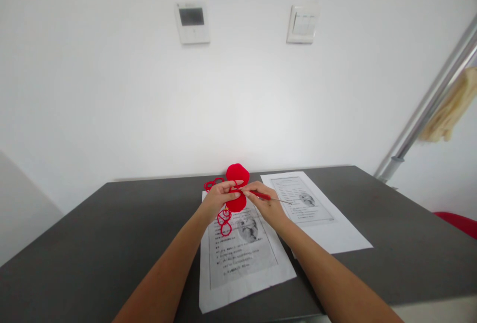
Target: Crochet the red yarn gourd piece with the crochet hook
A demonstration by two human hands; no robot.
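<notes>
Above printed sheet (238,258), left hand (218,198) pinching red crochet piece (237,186), right hand (266,206) seemingly gripping hook (266,197).

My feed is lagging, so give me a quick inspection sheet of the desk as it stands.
Surface: dark table, flat, against a white wall.
Job's things: red crochet piece held above the table; red yarn loops below it; hook.
Clutter: two printed sheets.
Hands: left hand pinches the crochet piece; right hand holds the hook.
Cables: nothing seen.
Surroundings: wall panel, switch, metal pole, cloth.
</notes>
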